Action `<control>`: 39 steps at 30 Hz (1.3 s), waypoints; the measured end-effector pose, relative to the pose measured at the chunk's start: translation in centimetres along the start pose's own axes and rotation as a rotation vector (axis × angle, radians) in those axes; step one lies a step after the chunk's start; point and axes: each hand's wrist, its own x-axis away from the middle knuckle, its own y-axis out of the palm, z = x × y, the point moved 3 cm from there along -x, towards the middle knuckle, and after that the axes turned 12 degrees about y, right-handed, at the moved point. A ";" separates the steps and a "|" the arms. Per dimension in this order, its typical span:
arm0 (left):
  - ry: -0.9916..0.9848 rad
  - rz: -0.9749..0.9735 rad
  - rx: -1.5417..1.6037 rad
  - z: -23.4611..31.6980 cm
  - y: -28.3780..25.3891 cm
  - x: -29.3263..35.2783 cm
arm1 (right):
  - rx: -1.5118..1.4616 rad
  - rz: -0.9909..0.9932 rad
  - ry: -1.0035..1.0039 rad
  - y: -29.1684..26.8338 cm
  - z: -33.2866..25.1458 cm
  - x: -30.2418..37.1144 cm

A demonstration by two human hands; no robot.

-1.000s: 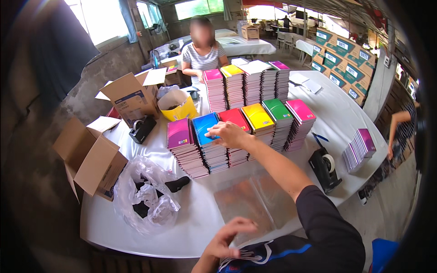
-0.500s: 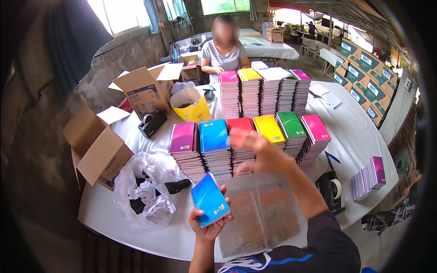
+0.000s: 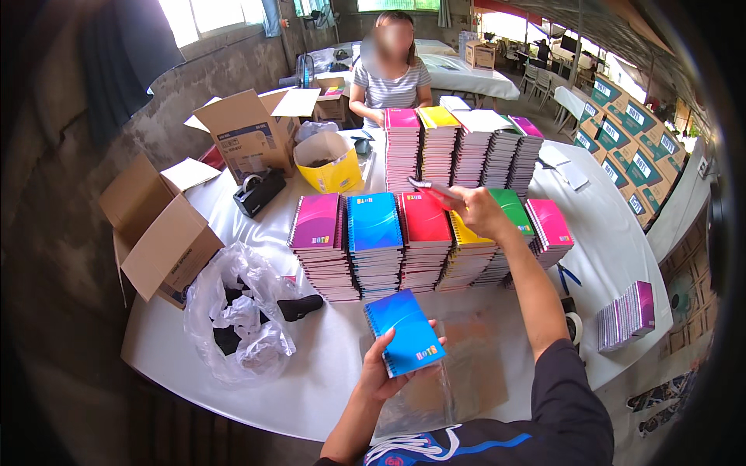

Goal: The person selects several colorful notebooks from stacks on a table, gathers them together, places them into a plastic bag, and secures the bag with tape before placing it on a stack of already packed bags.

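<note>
right up close, your left hand (image 3: 375, 378) has the blue, spiral-bound paper notebook (image 3: 406, 330), thumb on the cover, fingers wrapped underneath. its long axis slants from far-left to near-right, above the flat, clear plastic sheet (image 3: 474, 369) on the white-covered desk (image 3: 326, 380). over to the left sits the crumpled, see-through plastic bag (image 3: 268, 357), with dark pieces (image 3: 227, 340) and wadded pale material (image 3: 245, 314) in it. beside that, a brown cardboard box (image 3: 175, 260) stands with flaps up, contents hidden. just past the notebook comes the row of tall, multicoloured notebook stacks (image 3: 374, 225). your right hand (image 3: 483, 213) hangs over its yellow end, beyond and to the right of the blue notebook, so your left is clearly nearer. those right fingers pinch a thin, dark-edged object (image 3: 435, 189), seen edge-on; you can't tell its kind. farther back, the yellow-and-white tub (image 3: 338, 177) holds something dark (image 3: 317, 161), next to a second brown carton (image 3: 252, 147) with spread flaps.
</note>
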 end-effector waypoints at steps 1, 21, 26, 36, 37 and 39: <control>-0.008 -0.021 0.018 -0.2 -0.2 -0.5 | 0.056 0.017 -0.127 0.7 -0.6 0.6; -0.033 -0.082 -0.037 -1.6 0.4 -0.8 | -0.227 -0.297 0.093 1.3 2.5 -1.1; -0.022 -0.126 -0.058 -2.5 1.1 -2.3 | -0.094 0.383 -0.200 0.3 0.6 2.5; 0.084 -0.092 -0.027 -2.5 -0.1 -1.0 | 0.148 -0.533 -0.566 -0.1 -4.2 16.6; 0.096 -0.147 0.041 -2.4 0.5 -0.7 | 0.063 -0.336 -0.622 -1.2 -3.3 13.2; 0.152 -0.178 0.136 -2.1 1.5 -0.5 | 0.232 0.029 -0.256 -1.4 -0.8 8.1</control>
